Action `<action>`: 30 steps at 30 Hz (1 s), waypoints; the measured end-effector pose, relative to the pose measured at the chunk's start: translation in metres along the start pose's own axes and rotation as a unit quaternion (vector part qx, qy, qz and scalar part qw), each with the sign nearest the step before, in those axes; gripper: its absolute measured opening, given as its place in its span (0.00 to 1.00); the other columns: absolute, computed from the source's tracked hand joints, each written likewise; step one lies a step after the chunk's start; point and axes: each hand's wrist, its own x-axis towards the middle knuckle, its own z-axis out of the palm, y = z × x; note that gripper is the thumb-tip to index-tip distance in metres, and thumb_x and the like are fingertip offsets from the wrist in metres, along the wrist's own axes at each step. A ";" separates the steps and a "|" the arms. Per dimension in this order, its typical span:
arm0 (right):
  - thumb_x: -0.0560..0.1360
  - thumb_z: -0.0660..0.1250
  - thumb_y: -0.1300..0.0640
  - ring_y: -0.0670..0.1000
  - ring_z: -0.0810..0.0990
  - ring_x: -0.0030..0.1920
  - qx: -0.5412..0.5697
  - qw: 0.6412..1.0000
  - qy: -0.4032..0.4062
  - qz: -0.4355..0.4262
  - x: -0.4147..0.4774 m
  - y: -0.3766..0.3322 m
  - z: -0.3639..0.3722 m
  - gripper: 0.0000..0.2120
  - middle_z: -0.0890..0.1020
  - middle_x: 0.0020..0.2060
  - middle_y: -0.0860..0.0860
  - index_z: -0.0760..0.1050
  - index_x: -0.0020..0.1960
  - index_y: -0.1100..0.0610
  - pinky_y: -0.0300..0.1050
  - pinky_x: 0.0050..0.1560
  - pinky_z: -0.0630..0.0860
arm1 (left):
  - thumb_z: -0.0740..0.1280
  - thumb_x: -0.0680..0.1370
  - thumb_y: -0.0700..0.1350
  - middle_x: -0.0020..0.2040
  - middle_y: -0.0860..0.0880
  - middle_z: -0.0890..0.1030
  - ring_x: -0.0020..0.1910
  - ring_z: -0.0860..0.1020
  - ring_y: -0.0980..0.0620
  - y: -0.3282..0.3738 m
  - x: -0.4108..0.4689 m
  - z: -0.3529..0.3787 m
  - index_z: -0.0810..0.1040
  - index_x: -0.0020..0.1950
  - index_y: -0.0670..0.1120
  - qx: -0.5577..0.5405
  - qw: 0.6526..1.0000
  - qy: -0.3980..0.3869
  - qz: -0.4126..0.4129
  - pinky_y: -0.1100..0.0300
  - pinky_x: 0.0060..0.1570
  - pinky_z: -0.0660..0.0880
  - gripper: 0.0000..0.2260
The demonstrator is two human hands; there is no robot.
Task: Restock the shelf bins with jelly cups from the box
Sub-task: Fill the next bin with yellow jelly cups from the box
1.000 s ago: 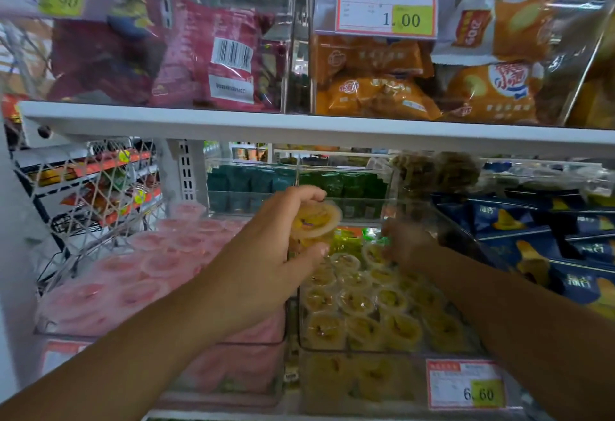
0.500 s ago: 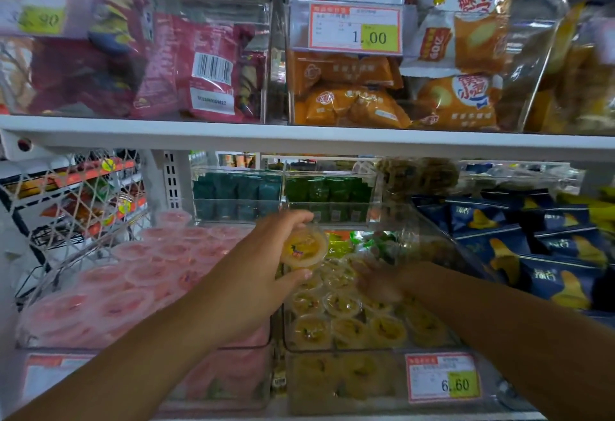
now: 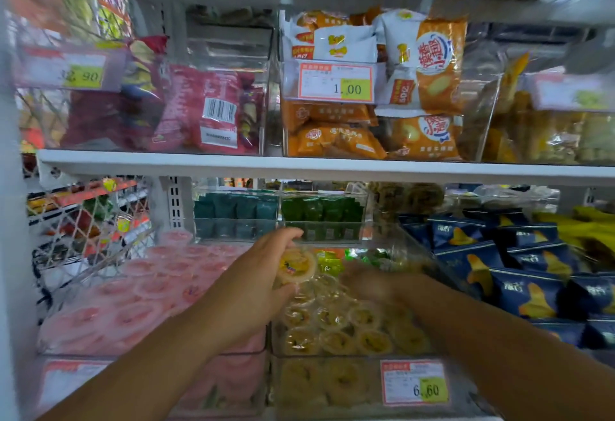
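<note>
My left hand (image 3: pixel 256 281) holds a yellow jelly cup (image 3: pixel 296 266) on its side, lid facing me, above the back of the clear bin (image 3: pixel 332 384) of yellow jelly cups (image 3: pixel 349 324). My right hand (image 3: pixel 369 284) reaches into the same bin, low over the cups near its middle; it is blurred and I cannot tell whether it holds anything. Several yellow cups lie in rows across the bin. To the left stands a second clear bin of pink jelly cups (image 3: pixel 139 301). The box is not in view.
A white shelf board (image 3: pixel 299 167) runs close above the bins. Blue snack bags (image 3: pixel 519 274) fill the space to the right. Green and teal packets (image 3: pixel 283 211) stand behind. A wire mesh rack (image 3: pixel 83 227) is at the left. Price tag 6.60 (image 3: pixel 414 382) hangs on the bin front.
My right hand has drawn back from the bin's far end toward its middle. My left hand keeps the yellow cup at about the same spot. The camera has tilted upward.
</note>
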 end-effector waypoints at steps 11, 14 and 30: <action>0.77 0.65 0.61 0.55 0.83 0.50 0.368 0.918 -0.069 -0.128 -0.097 -0.077 -0.044 0.14 0.82 0.54 0.62 0.76 0.61 0.65 0.44 0.44 0.81 | 0.74 0.72 0.52 0.70 0.59 0.70 0.59 0.74 0.63 0.028 0.016 0.019 0.47 0.76 0.64 -0.028 0.998 0.030 0.045 0.68 0.53 0.71 0.43; 0.77 0.68 0.60 0.48 0.82 0.45 0.146 0.982 0.077 -0.088 -0.080 -0.069 -0.058 0.08 0.84 0.45 0.53 0.79 0.54 0.61 0.38 0.44 0.79 | 0.69 0.75 0.56 0.78 0.59 0.56 0.73 0.60 0.58 0.020 0.007 0.008 0.45 0.77 0.62 0.042 0.999 -0.002 0.029 0.61 0.68 0.60 0.39; 0.77 0.66 0.60 0.56 0.74 0.63 -0.289 0.952 0.090 0.035 0.007 -0.011 -0.061 0.16 0.75 0.64 0.55 0.76 0.64 0.56 0.46 0.63 0.72 | 0.47 0.81 0.61 0.79 0.57 0.43 0.77 0.43 0.60 -0.025 -0.009 -0.001 0.48 0.79 0.56 0.207 0.970 -0.125 0.024 0.64 0.69 0.36 0.27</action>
